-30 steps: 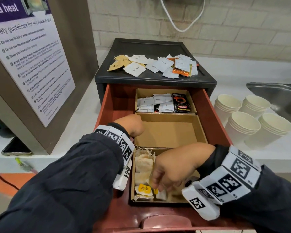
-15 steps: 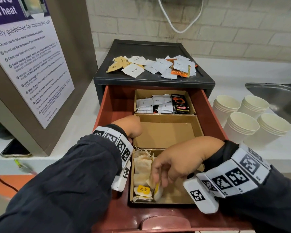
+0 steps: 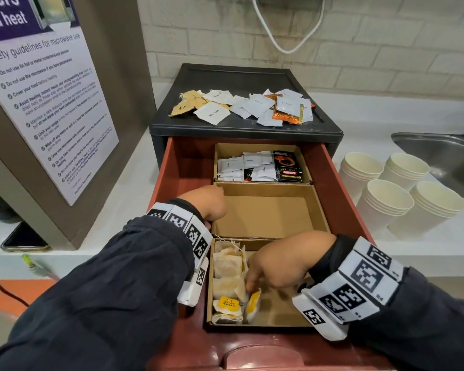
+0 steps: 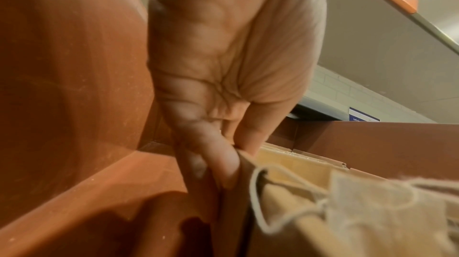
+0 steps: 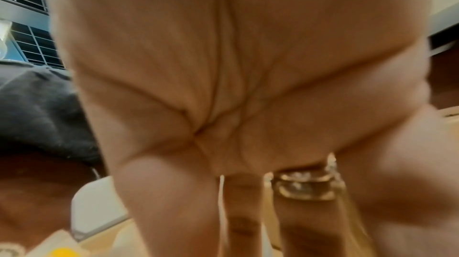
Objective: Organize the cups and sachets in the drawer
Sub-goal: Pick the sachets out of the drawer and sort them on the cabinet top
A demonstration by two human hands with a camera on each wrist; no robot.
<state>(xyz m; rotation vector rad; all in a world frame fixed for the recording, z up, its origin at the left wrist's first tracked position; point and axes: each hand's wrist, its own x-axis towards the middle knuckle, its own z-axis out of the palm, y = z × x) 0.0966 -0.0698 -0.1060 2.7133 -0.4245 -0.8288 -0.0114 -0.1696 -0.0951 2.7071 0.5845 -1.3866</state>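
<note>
The red-brown drawer (image 3: pixel 172 170) stands pulled out with three cardboard boxes in a row. White and black sachets (image 3: pixel 260 167) fill the far box. The middle box (image 3: pixel 265 215) is bare. Tea bags (image 3: pixel 228 269) with yellow tags line the left side of the near box. My right hand (image 3: pixel 251 286) reaches down into that box, its fingers fairly straight, and pushes a yellow-tagged tea bag (image 3: pixel 253 303) against the row. My left hand (image 4: pixel 233 155) pinches the left cardboard wall (image 4: pixel 246 182) between thumb and fingers. Four stacks of paper cups (image 3: pixel 386 199) stand on the counter to the right.
Loose white, tan and orange sachets (image 3: pixel 241 105) lie scattered on the black cabinet top (image 3: pixel 252 76). A steel sink (image 3: pixel 439 151) is at far right. A microwave with a safety notice (image 3: pixel 46 108) stands to the left, with a phone (image 3: pixel 24 239) beside it.
My right hand has shifted up and left inside the near box, pushing the tea bags into a row on the left side. The left hand keeps its hold.
</note>
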